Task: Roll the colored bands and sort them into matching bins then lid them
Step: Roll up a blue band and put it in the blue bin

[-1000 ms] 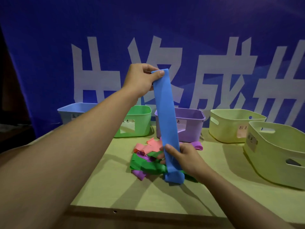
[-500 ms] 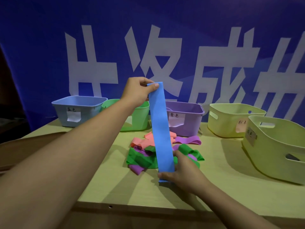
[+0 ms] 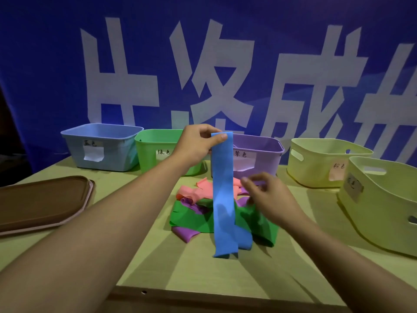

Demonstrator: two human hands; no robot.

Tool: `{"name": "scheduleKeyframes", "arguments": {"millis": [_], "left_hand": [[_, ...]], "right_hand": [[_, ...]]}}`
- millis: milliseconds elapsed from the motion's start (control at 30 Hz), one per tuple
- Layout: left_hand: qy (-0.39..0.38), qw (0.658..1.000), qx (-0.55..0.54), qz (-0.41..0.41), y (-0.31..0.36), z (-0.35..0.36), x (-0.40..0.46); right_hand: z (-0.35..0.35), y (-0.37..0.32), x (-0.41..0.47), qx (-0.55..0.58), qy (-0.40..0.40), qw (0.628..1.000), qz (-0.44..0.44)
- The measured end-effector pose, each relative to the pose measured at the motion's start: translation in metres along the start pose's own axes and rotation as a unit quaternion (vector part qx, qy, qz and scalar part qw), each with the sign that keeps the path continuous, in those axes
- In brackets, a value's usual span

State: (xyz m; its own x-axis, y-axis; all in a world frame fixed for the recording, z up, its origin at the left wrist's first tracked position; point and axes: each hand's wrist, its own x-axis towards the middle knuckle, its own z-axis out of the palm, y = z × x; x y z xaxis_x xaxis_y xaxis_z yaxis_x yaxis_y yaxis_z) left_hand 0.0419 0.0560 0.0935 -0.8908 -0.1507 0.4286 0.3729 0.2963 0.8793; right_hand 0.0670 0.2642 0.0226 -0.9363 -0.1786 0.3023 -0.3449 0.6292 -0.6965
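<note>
My left hand (image 3: 198, 144) pinches the top end of a long blue band (image 3: 223, 195), which hangs straight down with its lower end folded on the table. To the right of the band, my right hand (image 3: 268, 195) hovers with fingers apart and holds nothing. Under both lies a pile of green bands (image 3: 191, 219), pink bands (image 3: 194, 190) and purple bands (image 3: 185, 232). Along the back stand a blue bin (image 3: 119, 152), a green bin (image 3: 149, 150) and a purple bin (image 3: 264, 152), each labelled.
Two pale yellow bins stand on the right, one at the back (image 3: 316, 163) and a larger one nearer (image 3: 379, 211). A brown lid (image 3: 42, 202) lies flat on the left of the table. The table's front edge (image 3: 203, 297) runs below my arms. A blue banner hangs behind.
My left hand has lowered the band's top end. My right hand has let go of the band's lower end and risen to its right; the lower end now rests on the table.
</note>
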Motion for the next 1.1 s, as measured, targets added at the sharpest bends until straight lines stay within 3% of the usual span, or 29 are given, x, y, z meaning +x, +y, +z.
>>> {"name": "scheduleKeyframes", "arguments": {"millis": [200,367,600,933,1100], "left_hand": [[0.018,0.999,-0.03,0.03,-0.035,0.011,0.001],[0.038,0.996,-0.07,0.048,-0.067,0.021,-0.004],[0.038,0.995,-0.058,0.066,-0.094,0.032,-0.009],[0.029,0.992,-0.094,0.074,-0.106,0.028,-0.009],[0.014,0.991,-0.119,0.065,-0.104,0.027,-0.012]], "right_hand": [[0.013,-0.012,0.053,0.175,0.046,0.98,-0.077],[0.048,-0.016,0.071,0.325,0.042,0.943,-0.062],[0.069,0.0,0.08,0.318,0.094,0.939,-0.093],[0.064,0.017,0.088,0.31,0.019,0.949,-0.052],[0.063,0.02,0.089,0.369,-0.024,0.929,-0.021]]}}
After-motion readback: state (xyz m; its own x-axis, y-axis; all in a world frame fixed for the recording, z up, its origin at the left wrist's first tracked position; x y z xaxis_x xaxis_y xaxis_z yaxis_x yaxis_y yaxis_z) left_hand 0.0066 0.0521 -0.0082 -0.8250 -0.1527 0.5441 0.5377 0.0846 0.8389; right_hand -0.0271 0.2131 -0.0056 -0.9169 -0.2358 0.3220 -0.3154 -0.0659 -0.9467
